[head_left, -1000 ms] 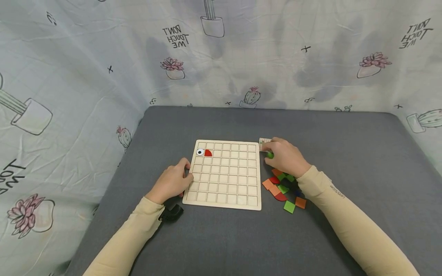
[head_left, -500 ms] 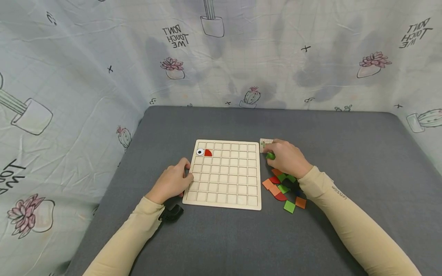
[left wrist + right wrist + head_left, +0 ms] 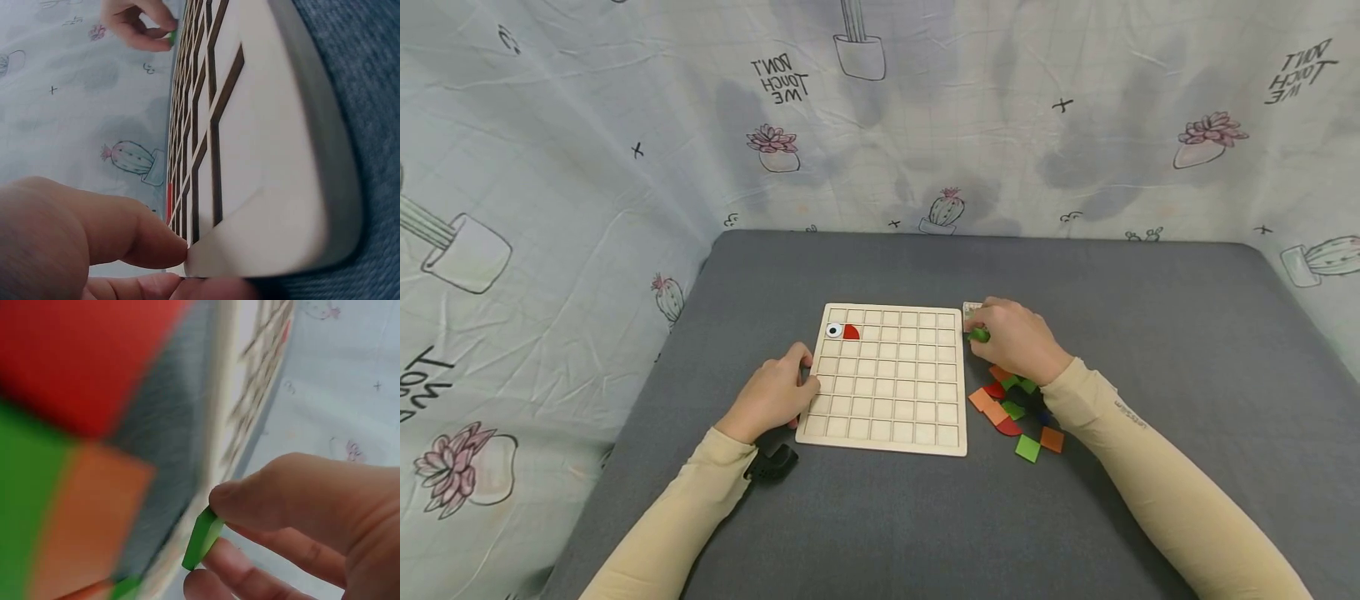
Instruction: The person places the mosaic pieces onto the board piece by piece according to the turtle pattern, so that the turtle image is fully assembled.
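Observation:
A wooden grid board point(image 3: 887, 379) lies flat on the grey table. At its left edge my left hand point(image 3: 772, 392) grips the rim; in the left wrist view the thumb point(image 3: 153, 237) touches the edge and the other fingers are lower, partly out of sight. Just past the board's right edge, my right hand point(image 3: 1018, 337) pinches a small green tile point(image 3: 203, 537) between thumb and fingers. That hand partly covers a small patterned card point(image 3: 972, 310). Two tiles sit on the board: a round eye tile point(image 3: 834, 331) and a red curved tile point(image 3: 852, 332).
Loose orange, green, red and blue pieces point(image 3: 1000, 408) lie in a pile right of the board, partly beneath the right forearm. A printed cloth point(image 3: 880, 125) hangs behind the table and at its left side.
My right hand has shifted slightly right and then back left toward the board, carrying the green tile. My left hand and the board have stayed in place.

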### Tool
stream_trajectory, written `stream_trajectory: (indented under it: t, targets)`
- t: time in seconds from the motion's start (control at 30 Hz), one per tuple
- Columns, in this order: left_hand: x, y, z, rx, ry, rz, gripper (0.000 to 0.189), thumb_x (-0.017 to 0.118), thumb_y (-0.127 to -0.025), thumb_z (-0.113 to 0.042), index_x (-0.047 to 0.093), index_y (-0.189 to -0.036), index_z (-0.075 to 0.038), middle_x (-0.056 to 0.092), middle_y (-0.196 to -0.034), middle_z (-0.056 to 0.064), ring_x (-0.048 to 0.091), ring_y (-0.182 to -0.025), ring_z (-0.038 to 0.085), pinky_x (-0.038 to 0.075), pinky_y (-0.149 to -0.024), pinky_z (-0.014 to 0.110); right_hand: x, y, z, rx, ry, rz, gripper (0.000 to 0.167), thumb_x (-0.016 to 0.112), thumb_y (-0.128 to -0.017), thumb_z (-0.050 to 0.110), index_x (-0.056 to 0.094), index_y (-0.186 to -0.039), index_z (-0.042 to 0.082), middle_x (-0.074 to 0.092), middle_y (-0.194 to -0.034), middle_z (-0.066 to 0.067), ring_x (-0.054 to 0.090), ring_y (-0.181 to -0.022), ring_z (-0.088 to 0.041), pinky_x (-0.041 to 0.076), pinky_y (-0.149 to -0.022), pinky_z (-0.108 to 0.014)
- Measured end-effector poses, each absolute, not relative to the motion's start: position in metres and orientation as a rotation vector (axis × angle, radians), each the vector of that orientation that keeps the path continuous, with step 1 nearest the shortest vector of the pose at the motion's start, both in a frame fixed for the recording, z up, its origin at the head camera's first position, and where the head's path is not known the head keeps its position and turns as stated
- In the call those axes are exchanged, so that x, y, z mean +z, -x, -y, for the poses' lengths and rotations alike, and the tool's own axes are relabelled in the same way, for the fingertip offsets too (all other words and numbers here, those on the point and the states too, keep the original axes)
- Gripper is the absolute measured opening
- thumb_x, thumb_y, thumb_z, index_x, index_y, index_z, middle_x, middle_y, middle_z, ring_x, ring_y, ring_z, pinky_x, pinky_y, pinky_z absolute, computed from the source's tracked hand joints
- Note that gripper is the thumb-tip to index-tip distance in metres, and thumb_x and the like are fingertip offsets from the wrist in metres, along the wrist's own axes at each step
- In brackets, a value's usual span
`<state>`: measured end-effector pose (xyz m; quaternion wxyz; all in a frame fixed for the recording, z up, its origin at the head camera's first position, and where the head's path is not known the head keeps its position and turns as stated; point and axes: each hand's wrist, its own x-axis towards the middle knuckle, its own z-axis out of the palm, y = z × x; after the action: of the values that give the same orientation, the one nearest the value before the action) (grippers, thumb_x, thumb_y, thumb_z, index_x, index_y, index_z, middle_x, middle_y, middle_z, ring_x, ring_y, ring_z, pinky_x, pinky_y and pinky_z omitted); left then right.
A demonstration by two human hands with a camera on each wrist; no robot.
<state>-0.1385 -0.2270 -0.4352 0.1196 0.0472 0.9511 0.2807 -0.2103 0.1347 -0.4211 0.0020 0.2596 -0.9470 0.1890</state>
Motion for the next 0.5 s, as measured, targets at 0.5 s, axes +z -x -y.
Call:
stream_trajectory:
  t: [0.5]
  targets:
    - [-0.436, 0.137, 0.226, 0.836, -0.154, -2.789, 0.023, 0.056, -0.103, -0.016, 0.053, -0.122, -0.005, 0.057, -0.067, 0.005, 0.059, -0.041, 0.015, 0.046, -0.047, 0.033, -0.403, 0.215, -0.066, 0.735, -1.082, 2.868, 0.013, 0.075, -0.092, 0.008, 0.078, -0.104, 0.008, 0.068, -0.101, -0.007, 0.059, -0.073, -0.016, 0.05, -0.064, -0.032]
